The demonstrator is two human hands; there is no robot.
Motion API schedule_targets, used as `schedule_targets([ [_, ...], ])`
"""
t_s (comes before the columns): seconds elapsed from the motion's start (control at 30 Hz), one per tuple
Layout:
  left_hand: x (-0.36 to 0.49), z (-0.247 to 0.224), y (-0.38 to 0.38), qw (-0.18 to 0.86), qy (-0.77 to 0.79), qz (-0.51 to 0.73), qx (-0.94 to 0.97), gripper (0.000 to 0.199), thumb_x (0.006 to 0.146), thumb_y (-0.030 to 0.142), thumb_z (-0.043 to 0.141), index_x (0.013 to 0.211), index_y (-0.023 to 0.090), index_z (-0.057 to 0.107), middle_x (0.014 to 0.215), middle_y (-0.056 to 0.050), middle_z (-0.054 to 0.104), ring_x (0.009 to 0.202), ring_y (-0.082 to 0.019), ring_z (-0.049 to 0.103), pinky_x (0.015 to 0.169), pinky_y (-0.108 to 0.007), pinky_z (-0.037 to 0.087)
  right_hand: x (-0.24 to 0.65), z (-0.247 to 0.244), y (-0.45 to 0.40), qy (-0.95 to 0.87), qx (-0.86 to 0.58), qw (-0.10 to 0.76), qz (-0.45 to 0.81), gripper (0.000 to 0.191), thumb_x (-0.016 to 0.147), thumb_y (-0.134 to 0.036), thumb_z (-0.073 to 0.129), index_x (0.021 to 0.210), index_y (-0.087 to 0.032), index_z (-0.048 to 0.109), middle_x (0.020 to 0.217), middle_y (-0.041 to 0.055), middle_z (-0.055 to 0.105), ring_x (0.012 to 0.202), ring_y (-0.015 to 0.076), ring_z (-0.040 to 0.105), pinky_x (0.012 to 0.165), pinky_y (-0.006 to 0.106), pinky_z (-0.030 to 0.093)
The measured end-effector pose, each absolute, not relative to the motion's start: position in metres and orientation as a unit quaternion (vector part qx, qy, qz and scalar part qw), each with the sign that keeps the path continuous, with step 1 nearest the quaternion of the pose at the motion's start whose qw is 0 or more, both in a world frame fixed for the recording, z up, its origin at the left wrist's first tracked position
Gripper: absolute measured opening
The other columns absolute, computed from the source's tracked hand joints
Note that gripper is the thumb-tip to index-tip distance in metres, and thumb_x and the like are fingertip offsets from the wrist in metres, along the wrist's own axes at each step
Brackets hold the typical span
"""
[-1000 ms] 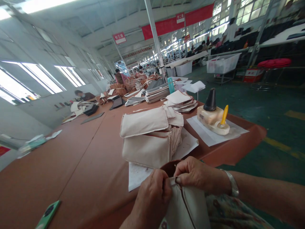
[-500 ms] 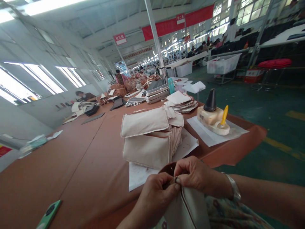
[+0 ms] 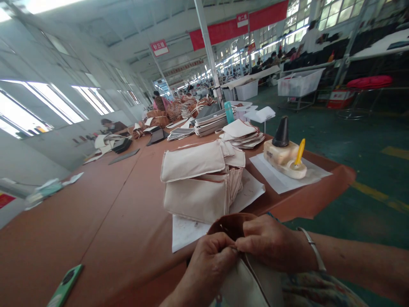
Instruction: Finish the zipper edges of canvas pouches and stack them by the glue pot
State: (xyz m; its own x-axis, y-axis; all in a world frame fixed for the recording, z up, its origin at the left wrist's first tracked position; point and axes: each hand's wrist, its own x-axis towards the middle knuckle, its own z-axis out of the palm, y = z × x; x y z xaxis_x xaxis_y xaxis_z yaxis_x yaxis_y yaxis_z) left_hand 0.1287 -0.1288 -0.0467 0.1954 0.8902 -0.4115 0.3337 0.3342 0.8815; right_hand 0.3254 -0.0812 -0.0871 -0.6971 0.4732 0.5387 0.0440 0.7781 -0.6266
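Head view: both hands pinching a canvas pouch at the table's near edge

From my remote seat, I have the cream canvas pouch (image 3: 247, 283) held up at the near edge of the table (image 3: 105, 213), over the person's lap. Its brown leather rim (image 3: 226, 225) folds away on the far side. The left hand (image 3: 207, 268) is curled closed, fingertips pinching the pouch's top edge. The right hand (image 3: 271, 243) is also closed, pinching that edge from the right, right beside the left. A metal bangle (image 3: 315, 249) sits on the right wrist.

Just beyond the hands, a stack of canvas pouches (image 3: 194, 179) lies on a paper sheet (image 3: 188, 234). Near left, a green phone (image 3: 65, 285) rests on the table. To the right, a stone block (image 3: 277, 155) sits on paper, carrying a black cone (image 3: 281, 134) and a yellow-handled tool (image 3: 299, 152). Farther along are white panels (image 3: 239, 132), grey stacks (image 3: 207, 125) and a teal bottle (image 3: 228, 111). A co-worker (image 3: 110, 126) sits far left.
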Motion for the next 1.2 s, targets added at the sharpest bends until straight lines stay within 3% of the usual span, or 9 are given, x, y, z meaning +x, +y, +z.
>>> schedule_targets([
  [0.13,0.131,-0.041,-0.132,0.623,0.566,0.288,0.457,0.015,0.069,0.027,0.068,0.065,0.013,0.062,0.057,0.003,0.051,0.051,-0.008,0.037,0.049,-0.021,0.026,0.332,-0.096,-0.079,-0.934,-0.138,0.318,0.092,0.022,0.097,-0.025,0.049,0.094,-0.019,0.07,0.067,0.001,0.053,0.062,0.0147,0.045,0.067,0.029,0.039],
  [0.33,0.131,-0.039,-0.133,0.661,0.528,0.311,0.434,0.036,0.07,0.045,0.077,0.066,0.013,0.061,0.059,-0.001,0.057,0.05,-0.008,0.041,0.047,-0.019,0.027,0.336,-0.093,-0.081,-0.936,-0.136,0.318,0.069,0.022,0.097,-0.026,0.049,0.092,-0.019,0.069,0.071,0.0029,0.058,0.063,0.0148,0.049,0.061,0.027,0.037],
  [0.43,0.127,-0.043,-0.134,0.641,0.515,0.311,0.477,0.037,0.072,0.047,0.076,0.068,0.012,0.062,0.062,0.0,0.057,0.053,-0.008,0.041,0.049,-0.019,0.03,0.339,-0.086,-0.086,-0.919,-0.08,0.351,0.16,0.023,0.095,-0.022,0.046,0.104,-0.015,0.066,0.077,0.0058,0.061,0.068,0.016,0.052,0.067,0.028,0.041],
  [0.53,0.12,-0.047,-0.135,0.593,0.516,0.308,0.536,0.035,0.076,0.045,0.072,0.069,0.012,0.064,0.064,-0.001,0.057,0.057,-0.01,0.043,0.053,-0.021,0.033,0.343,-0.078,-0.091,-0.83,-0.156,0.396,0.362,0.028,0.098,-0.027,0.043,0.118,-0.015,0.058,0.088,0.0068,0.063,0.077,0.0164,0.056,0.071,0.027,0.044],
  [0.67,0.115,-0.046,-0.137,0.554,0.531,0.298,0.568,0.034,0.078,0.045,0.068,0.068,0.013,0.062,0.06,0.0,0.051,0.056,-0.01,0.038,0.051,-0.021,0.029,0.344,-0.061,-0.088,-0.712,-0.262,0.326,0.564,0.038,0.102,-0.04,0.04,0.105,-0.013,0.065,0.083,0.0037,0.061,0.073,0.0139,0.053,0.066,0.023,0.043],
  [0.8,0.119,-0.037,-0.14,0.555,0.521,0.318,0.565,0.034,0.076,0.045,0.07,0.066,0.013,0.062,0.061,0.0,0.051,0.056,-0.01,0.038,0.052,-0.021,0.03,0.339,-0.049,-0.08,-0.697,-0.204,0.249,0.641,0.04,0.095,-0.045,0.053,0.091,-0.009,0.07,0.08,0.0043,0.061,0.071,0.0132,0.052,0.062,0.022,0.04],
  [0.93,0.125,-0.028,-0.144,0.582,0.488,0.352,0.547,0.034,0.073,0.045,0.074,0.065,0.014,0.065,0.062,-0.002,0.056,0.058,-0.011,0.044,0.053,-0.021,0.034,0.334,-0.055,-0.084,-0.672,-0.171,0.261,0.672,0.035,0.089,-0.043,0.063,0.082,-0.009,0.066,0.069,-0.0013,0.052,0.061,0.0086,0.041,0.054,0.019,0.033],
  [1.03,0.125,-0.028,-0.145,0.614,0.464,0.352,0.533,0.037,0.072,0.049,0.074,0.063,0.014,0.065,0.061,-0.003,0.057,0.057,-0.012,0.046,0.053,-0.022,0.035,0.336,-0.06,-0.084,-0.661,-0.137,0.261,0.69,0.035,0.088,-0.044,0.064,0.085,-0.009,0.065,0.072,-0.0009,0.052,0.064,0.0092,0.041,0.057,0.019,0.033],
  [1.2,0.12,-0.028,-0.144,0.579,0.501,0.335,0.55,0.035,0.075,0.046,0.073,0.067,0.014,0.064,0.065,-0.002,0.053,0.058,-0.01,0.041,0.053,-0.02,0.033,0.345,-0.046,-0.073,-0.623,-0.147,0.184,0.746,0.034,0.083,-0.043,0.067,0.092,-0.01,0.068,0.076,0.0005,0.054,0.066,0.0103,0.044,0.059,0.02,0.035],
])
